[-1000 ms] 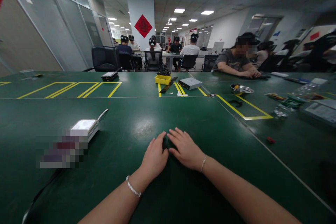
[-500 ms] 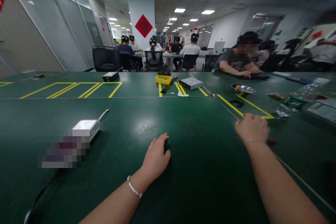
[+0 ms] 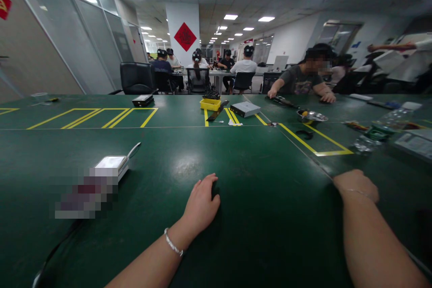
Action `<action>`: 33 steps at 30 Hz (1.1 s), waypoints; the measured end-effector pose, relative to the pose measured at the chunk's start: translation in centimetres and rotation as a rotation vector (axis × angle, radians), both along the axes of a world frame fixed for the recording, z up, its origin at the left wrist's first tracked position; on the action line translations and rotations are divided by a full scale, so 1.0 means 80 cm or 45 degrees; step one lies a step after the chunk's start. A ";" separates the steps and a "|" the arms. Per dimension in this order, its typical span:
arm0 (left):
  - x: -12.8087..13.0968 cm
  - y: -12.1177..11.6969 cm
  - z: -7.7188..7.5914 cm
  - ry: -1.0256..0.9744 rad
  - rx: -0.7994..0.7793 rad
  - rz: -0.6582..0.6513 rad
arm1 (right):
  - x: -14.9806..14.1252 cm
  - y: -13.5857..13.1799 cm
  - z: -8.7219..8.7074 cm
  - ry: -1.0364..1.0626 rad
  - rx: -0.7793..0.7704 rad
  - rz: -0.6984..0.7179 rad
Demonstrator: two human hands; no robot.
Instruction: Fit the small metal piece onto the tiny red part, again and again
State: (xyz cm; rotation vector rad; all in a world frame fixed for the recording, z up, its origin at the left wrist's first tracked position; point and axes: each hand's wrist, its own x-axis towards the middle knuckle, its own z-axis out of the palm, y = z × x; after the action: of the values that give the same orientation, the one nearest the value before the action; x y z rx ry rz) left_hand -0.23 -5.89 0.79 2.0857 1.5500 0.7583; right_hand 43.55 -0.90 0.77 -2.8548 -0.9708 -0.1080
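Note:
My left hand [image 3: 201, 202] lies on the green tabletop [image 3: 256, 175] near its middle, fingers loosely stretched and thumb apart, holding nothing. A silver bracelet circles its wrist. Farther right, my right hand [image 3: 357, 186] is low over the table beside a seam and bent away, so its fingers are hidden. What it touches, if anything, cannot be seen. To the left of my left hand lies a white device [image 3: 110, 163] with a bright screen; its near part is blurred out. A dark cable [image 3: 56, 249] runs from it towards me.
Yellow tape [image 3: 334, 153] marks outlines across the table. Beyond stand a yellow tray [image 3: 209, 104], a grey box [image 3: 245, 109] and a metal dish [image 3: 313, 115]. At right lies a plastic bottle [image 3: 381, 131]. Across the table, a person in a dark cap [image 3: 320, 51] sits over a dark object [image 3: 283, 101].
My right hand has moved right and nearer to me, and the small red thing beside it is now out of sight. My left hand stays put. The person opposite has spread their hands apart.

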 end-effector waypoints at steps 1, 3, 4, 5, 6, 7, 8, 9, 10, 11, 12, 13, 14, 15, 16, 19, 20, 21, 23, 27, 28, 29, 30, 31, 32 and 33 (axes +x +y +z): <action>0.000 0.000 0.000 -0.004 0.000 0.000 | -0.001 0.000 0.002 0.037 0.019 -0.052; 0.000 0.001 -0.002 -0.008 0.001 0.004 | -0.004 0.001 0.008 0.166 0.035 -0.161; 0.000 0.001 -0.003 -0.008 0.003 0.007 | -0.006 0.001 0.010 0.197 0.032 -0.144; 0.000 0.001 -0.003 -0.007 0.008 0.009 | -0.007 0.002 0.012 0.221 0.019 -0.120; 0.000 0.001 -0.004 -0.006 0.013 0.009 | -0.007 0.002 0.013 0.237 -0.003 -0.095; 0.000 0.001 -0.004 -0.005 0.019 0.006 | -0.007 0.002 0.013 0.243 -0.028 -0.070; 0.000 0.001 -0.004 -0.003 0.024 0.002 | -0.006 0.002 0.013 0.236 -0.050 -0.051; 0.000 0.001 -0.004 -0.001 0.027 -0.004 | -0.006 0.001 0.013 0.218 -0.064 -0.036; 0.000 0.001 -0.005 0.002 0.030 -0.008 | -0.006 0.001 0.013 0.200 -0.073 -0.020; 0.000 0.001 -0.005 0.004 0.031 -0.010 | -0.006 0.000 0.013 0.183 -0.077 -0.009; 0.000 0.001 -0.005 0.006 0.032 -0.010 | -0.007 -0.001 0.014 0.170 -0.073 -0.004; 0.000 0.001 -0.005 0.006 0.032 -0.009 | -0.009 -0.002 0.015 0.164 -0.066 0.000; 0.000 0.002 -0.006 0.005 0.030 -0.009 | -0.011 -0.002 0.017 0.163 -0.057 0.006; 0.000 0.002 -0.006 0.003 0.029 -0.009 | -0.014 -0.003 0.020 0.168 -0.047 0.016; 0.000 0.002 -0.006 0.001 0.029 -0.010 | -0.018 -0.002 0.024 0.175 -0.038 0.031; 0.000 0.002 -0.005 -0.012 0.033 -0.008 | -0.041 0.003 0.036 0.230 0.025 0.169; 0.000 0.002 -0.004 -0.020 0.032 -0.003 | -0.054 0.007 0.040 0.267 0.058 0.253; 0.000 0.002 -0.003 -0.031 0.028 0.004 | -0.069 0.011 0.043 0.310 0.090 0.350; 0.000 0.002 -0.001 -0.062 0.013 0.018 | -0.111 0.018 0.046 0.407 0.153 0.568; 0.001 0.001 0.002 -0.175 -0.085 0.019 | -0.225 0.016 0.043 0.976 0.303 1.119; 0.002 0.001 0.003 -0.215 -0.121 0.009 | -0.255 0.011 0.042 1.117 0.310 1.233; 0.002 0.001 0.003 -0.256 -0.156 -0.004 | -0.283 0.004 0.039 1.212 0.311 1.303; 0.003 0.000 0.004 -0.294 -0.184 -0.019 | -0.307 -0.003 0.037 1.273 0.310 1.349; 0.003 0.000 0.004 -0.320 -0.202 -0.032 | -0.329 -0.011 0.034 1.323 0.309 1.380; 0.004 -0.001 0.005 -0.329 -0.208 -0.039 | -0.346 -0.019 0.032 1.380 0.309 1.402; 0.004 -0.001 0.005 -0.323 -0.204 -0.035 | -0.359 -0.026 0.030 1.446 0.314 1.426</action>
State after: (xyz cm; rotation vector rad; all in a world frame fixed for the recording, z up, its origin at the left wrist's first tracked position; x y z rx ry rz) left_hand 0.11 -5.96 1.19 1.8152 1.3926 0.8246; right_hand 14.84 -2.99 3.18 -1.3182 -1.7275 1.1798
